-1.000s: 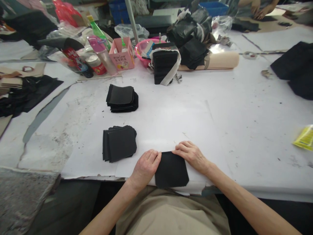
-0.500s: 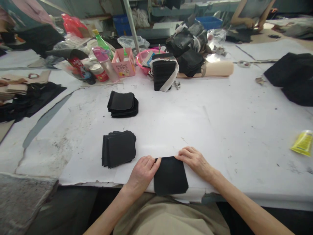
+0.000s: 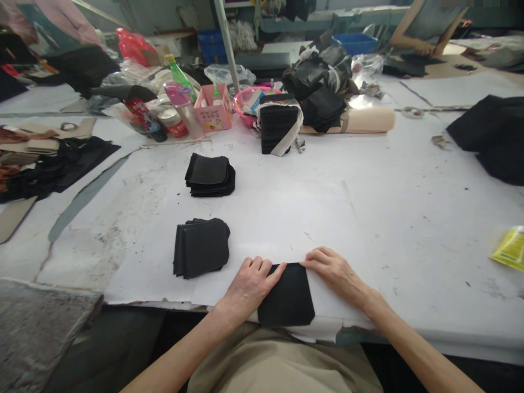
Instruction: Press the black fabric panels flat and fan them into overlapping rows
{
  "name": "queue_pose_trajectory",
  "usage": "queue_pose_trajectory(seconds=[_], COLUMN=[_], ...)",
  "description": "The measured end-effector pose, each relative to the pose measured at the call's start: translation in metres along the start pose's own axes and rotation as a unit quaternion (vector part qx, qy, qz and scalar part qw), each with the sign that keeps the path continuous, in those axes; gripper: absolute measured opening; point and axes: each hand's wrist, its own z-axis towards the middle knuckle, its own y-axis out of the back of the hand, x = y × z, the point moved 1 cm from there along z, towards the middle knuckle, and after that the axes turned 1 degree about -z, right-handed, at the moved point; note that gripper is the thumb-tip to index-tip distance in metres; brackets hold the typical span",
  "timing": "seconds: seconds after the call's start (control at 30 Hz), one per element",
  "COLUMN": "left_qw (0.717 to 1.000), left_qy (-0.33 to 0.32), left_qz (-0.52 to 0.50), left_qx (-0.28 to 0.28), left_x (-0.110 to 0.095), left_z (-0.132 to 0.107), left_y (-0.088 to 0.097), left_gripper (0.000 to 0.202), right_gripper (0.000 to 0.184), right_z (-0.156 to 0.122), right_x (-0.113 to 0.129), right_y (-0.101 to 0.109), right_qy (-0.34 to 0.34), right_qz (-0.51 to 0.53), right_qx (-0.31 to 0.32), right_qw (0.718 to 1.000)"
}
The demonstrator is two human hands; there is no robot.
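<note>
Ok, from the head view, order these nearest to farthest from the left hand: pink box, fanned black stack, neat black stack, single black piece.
1. Single black piece: touched by the left hand, at the near edge.
2. Fanned black stack: just left of that hand.
3. Neat black stack: farther back, mid-table.
4. Pink box: far back, among clutter.

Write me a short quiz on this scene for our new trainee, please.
1. True or false: the left hand and the right hand both touch the black fabric piece.
2. Which lies nearest the left hand? A) pink box B) near stack of black pieces C) yellow packet
3. Counting the far stack, how many unbound stacks of black pieces lie ahead of the left hand?
Key: 1 true; 2 B; 3 two.
</note>
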Motion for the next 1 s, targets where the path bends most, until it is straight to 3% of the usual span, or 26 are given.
queue_pose_trajectory(seconds=[0.13, 0.3, 0.53, 0.77, 0.87, 1.0], left_qw=[1.000, 1.000, 0.999, 0.998, 0.997, 0.996], left_qy=[0.005, 0.007, 0.020, 0.043, 0.054, 0.061], left_qz=[0.004, -0.002, -0.023, -0.052, -0.058, -0.061], left_qx=[0.000, -0.001, 0.007, -0.005, -0.018, -0.029], left_x=[-0.001, 0.000, 0.001, -0.001, -0.003, -0.006], left_z=[0.000, -0.001, -0.004, -0.016, -0.017, -0.018], left_y=[0.001, 0.000, 0.000, -0.005, -0.008, -0.010], left_gripper=[0.048, 0.048, 0.047, 0.045, 0.044, 0.042], right_gripper=[0.035, 0.039, 0.043, 0.042, 0.041, 0.043], right_z=[0.005, 0.005, -0.012, -0.024, -0.020, -0.004], right_x=[0.005, 0.006, -0.002, -0.004, 0.001, 0.012], right_y=[-0.008, -0.021, -0.013, -0.013, -0.018, -0.027], right_qy=[-0.009, 0.005, -0.042, -0.053, -0.061, -0.021], right_qz=[-0.016, -0.043, -0.027, -0.043, -0.062, -0.088], right_qx=[-0.031, -0.002, 0.033, 0.010, -0.026, -0.004], right_qw=[0.999, 0.999, 0.998, 0.998, 0.996, 0.996])
